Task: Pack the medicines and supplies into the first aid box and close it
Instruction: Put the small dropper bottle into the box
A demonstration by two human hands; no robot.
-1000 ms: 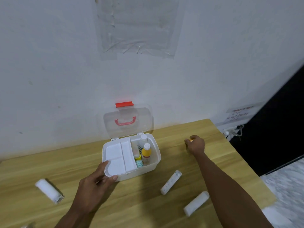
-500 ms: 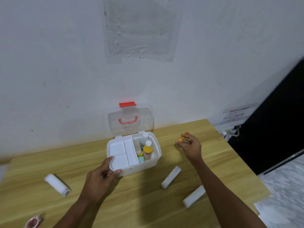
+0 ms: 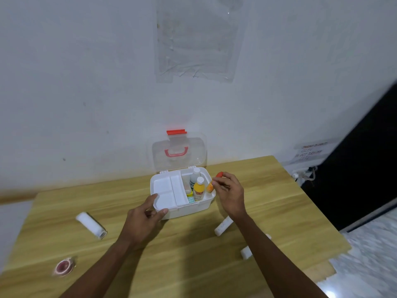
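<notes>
The white first aid box (image 3: 189, 208) stands open on the wooden table, its clear lid (image 3: 179, 154) with a red handle upright against the wall. A yellow bottle (image 3: 199, 189) and a white bottle (image 3: 195, 174) stand in its right compartment. My left hand (image 3: 142, 220) grips the box's front left corner. My right hand (image 3: 229, 191) holds a small orange bottle with a red cap (image 3: 211, 184) over the box's right rim. A white bandage roll (image 3: 91, 225) lies to the left, a white tube (image 3: 223, 226) and another roll (image 3: 246, 252) to the right, partly hidden by my right arm.
A pinkish tape roll (image 3: 64, 266) lies near the table's front left corner. The table (image 3: 193, 265) abuts the wall at the back, and its right edge drops to a light floor. A dark panel and cables stand at the far right.
My right hand picked the small orange bottle off the table's right side and carried it left to the box's right rim. My left hand stayed on the box.
</notes>
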